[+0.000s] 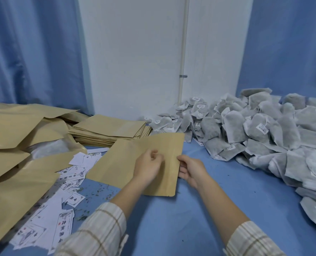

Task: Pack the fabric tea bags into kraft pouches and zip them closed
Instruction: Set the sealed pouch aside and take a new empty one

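Observation:
A flat kraft pouch [127,159] hangs just above the blue table in the middle of the view, its mouth edge turned to the right. My left hand [148,167] lies on top of the pouch with fingers curled, pinching its upper layer near the right edge. My right hand [190,169] grips that same edge from the right, thumb on top and fingers underneath. A big heap of grey-white fabric tea bags [260,130] with small paper tags fills the right side of the table. Whether the pouch holds anything cannot be told.
A neat stack of flat kraft pouches [111,130] sits behind the held pouch. Larger kraft bags [15,163] pile up at the left. Printed white labels [65,200] and tea crumbs scatter over the blue table [199,209]. A white wall and blue curtains stand behind.

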{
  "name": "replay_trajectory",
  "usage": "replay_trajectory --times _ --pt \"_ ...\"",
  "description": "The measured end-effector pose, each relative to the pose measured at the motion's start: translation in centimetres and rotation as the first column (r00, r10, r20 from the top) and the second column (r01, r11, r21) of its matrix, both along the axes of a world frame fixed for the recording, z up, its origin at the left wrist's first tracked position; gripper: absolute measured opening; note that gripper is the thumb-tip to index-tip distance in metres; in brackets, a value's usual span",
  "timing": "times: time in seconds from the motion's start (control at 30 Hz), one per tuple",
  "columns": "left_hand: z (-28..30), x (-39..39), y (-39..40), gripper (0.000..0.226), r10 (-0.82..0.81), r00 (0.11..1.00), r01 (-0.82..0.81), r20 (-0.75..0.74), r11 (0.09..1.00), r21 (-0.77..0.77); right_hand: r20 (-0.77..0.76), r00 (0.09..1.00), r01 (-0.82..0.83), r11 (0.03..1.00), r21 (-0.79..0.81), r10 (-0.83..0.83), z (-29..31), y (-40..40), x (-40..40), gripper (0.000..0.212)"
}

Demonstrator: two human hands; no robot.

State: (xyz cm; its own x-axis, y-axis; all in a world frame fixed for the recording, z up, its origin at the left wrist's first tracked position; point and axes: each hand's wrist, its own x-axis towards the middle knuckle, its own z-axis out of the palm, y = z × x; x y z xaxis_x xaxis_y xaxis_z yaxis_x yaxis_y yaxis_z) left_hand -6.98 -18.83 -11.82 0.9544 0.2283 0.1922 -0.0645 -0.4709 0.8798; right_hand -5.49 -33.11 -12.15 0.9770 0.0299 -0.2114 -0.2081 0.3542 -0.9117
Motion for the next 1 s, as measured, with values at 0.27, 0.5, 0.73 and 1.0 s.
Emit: replay_trajectory --times 0.27,0.5,0.73,1.0 --pt "2.0 0.8 -4.2 0.038 0.083 0.996 -0.082 -0.021 0.996 0.041 0.046 0.995 -0.086 0.996 0.011 0.085 0.1 -0.3 0.4 0.012" --pt "3.2 0.5 -4.2 0.036 -0.019 0.999 0.015 -0.026 0.986 -0.167 0.097 0.986 -0.151 0.977 0.150 0.137 0.3 -0.3 0.5 0.008" --pt "3.3 0.4 -4.4 0.027 -0.048 0.996 0.045 -0.080 0.998 -0.033 0.115 0.993 -0.038 0.999 0.016 0.035 -0.3 -0.8 -0.2 0.010" --pt "2.5 0.4 -6.3 0.041 -0.279 0.952 0.307 -0.129 0.867 0.393 0.468 0.879 0.390 0.419 -0.820 0.097 -0.6 -1.4 -1.3 0.007"
